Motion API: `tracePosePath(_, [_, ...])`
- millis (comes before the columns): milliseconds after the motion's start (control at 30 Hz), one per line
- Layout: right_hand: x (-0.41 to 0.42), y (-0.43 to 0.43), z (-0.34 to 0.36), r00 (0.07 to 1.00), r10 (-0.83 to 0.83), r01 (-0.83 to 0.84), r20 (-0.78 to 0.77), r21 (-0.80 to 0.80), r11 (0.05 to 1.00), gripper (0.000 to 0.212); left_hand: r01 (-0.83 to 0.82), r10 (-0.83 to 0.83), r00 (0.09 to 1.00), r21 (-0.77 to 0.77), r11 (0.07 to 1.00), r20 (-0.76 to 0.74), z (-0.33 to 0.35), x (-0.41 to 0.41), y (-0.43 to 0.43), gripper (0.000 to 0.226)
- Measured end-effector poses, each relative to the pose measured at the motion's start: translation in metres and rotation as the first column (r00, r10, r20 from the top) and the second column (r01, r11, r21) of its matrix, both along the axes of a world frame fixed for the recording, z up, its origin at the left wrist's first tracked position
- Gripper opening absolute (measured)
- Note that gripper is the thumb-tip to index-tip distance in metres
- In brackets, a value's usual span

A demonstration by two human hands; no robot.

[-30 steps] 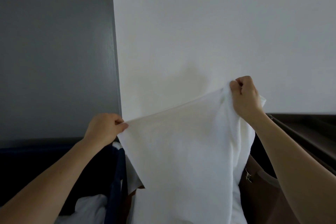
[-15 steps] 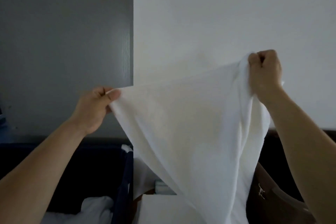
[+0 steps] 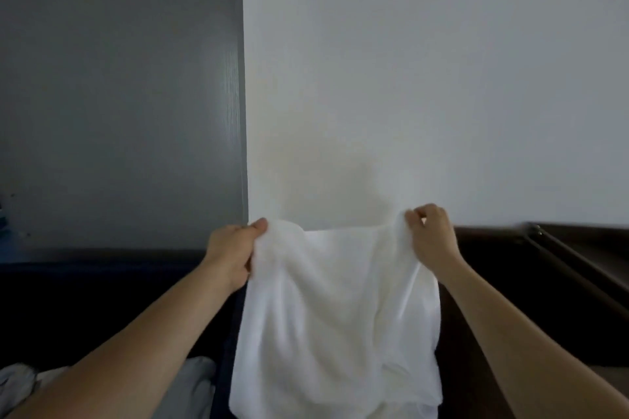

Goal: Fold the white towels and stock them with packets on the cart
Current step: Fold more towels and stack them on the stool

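A white towel (image 3: 337, 309) hangs in front of me, stretched between both hands at its top edge. My left hand (image 3: 235, 253) grips the top left corner, thumb over the cloth. The top right corner is pinched by my right hand (image 3: 430, 235). The towel droops down to the bottom of the view and hides whatever lies behind it. No packets show in this frame.
A white wall (image 3: 425, 78) fills the upper right, with a grey panel (image 3: 119, 95) to its left. A dark blue bin (image 3: 102, 299) with white linen (image 3: 190, 384) sits at lower left. A dark brown ledge (image 3: 561, 255) runs along the right.
Both hands have come down and closer together with the towel. Its top edge, slanted before, now lies nearly level, and the cloth hangs slacker.
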State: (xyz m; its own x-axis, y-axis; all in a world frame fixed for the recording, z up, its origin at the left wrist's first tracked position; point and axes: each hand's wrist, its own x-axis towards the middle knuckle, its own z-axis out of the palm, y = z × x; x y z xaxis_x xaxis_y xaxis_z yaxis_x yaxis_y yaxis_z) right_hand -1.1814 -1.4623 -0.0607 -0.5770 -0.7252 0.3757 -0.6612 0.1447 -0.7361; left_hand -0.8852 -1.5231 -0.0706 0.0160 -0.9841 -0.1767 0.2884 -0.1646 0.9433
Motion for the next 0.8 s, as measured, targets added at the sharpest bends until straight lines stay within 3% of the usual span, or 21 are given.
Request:
tracePosePath(167, [0.04,0.025,-0.035,0.997,-0.033,0.037,0.073,-0.063,0.997,0.019,0.042,-0.051,0.994,0.094,0.995,0.093,-0.039,-0.062,0.012,0.02])
tracePosePath(400, [0.084,0.044,-0.061,0.981,0.132,-0.146,-0.14,-0.094,0.985,0.02,0.263,-0.185,0.912,-0.177,0.948,0.366,-0.042,-0.117,0.073,0.037])
tracePosePath(500, [0.084,0.049,-0.074,0.947,0.191,-0.232,-0.257,-0.137,0.963,0.022,0.271,-0.192,0.916,-0.192,0.943,0.352,-0.036,-0.112,0.082,0.038])
tracePosePath(700, [0.094,0.052,-0.084,0.892,0.143,-0.248,-0.43,-0.199,0.948,0.018,0.257,-0.218,0.953,-0.181,0.949,0.21,-0.039,-0.105,0.094,0.025])
tracePosePath(800, [0.101,0.057,-0.08,0.903,0.272,-0.337,-0.332,-0.159,0.928,0.017,0.287,-0.236,0.945,-0.229,0.93,0.225,-0.04,-0.096,0.096,0.024])
